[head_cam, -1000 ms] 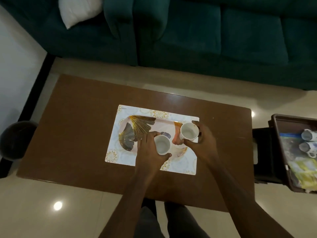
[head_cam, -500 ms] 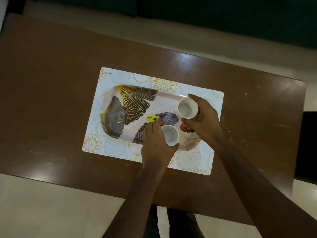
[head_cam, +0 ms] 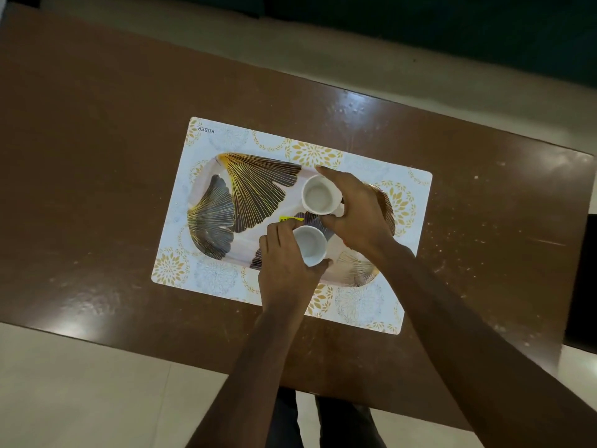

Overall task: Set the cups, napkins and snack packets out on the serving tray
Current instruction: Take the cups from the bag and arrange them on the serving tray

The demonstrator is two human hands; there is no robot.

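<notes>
Near the frame's centre, the left hand (head_cam: 284,270) wraps around a white cup (head_cam: 310,245) on the serving tray (head_cam: 226,202), while the right hand (head_cam: 358,211) grips a second white cup (head_cam: 319,194) just above it. The tray (leaf-patterned) sits on a placemat (head_cam: 416,221) atop the brown table (head_cam: 97,156)

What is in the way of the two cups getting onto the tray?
Nothing visible is. The left hand already holds one white cup and the right hand holds the other white cup, both over the serving tray. The bare part of the tray beside them has only a yellow sticker on it.
</notes>
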